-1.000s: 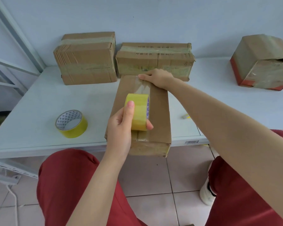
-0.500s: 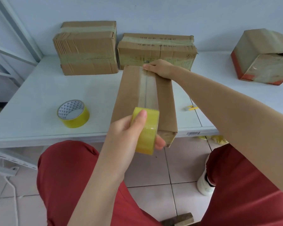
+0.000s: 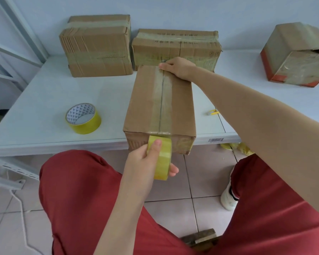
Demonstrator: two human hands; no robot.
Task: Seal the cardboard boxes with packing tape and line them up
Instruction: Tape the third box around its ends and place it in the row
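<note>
Your left hand (image 3: pixel 145 161) is curled round the tape roll (image 3: pixel 161 159), thumb on its outer face and fingertips showing on the far side of it; the roll sits just below the near top edge of the box (image 3: pixel 151 107), and a strip runs from it away from you along the centre seam. Your right hand (image 3: pixel 179 69) presses that strip at the far edge, thumb lying along the edge; its fingers drop behind the box, so I cannot tell how far they curl. The box overhangs the table (image 3: pixel 44 100) towards your left hand; I judge that a hard downward pull could tip it into your lap, and a sideways drift of the roll could crease the strip or take it off the seam.
</note>
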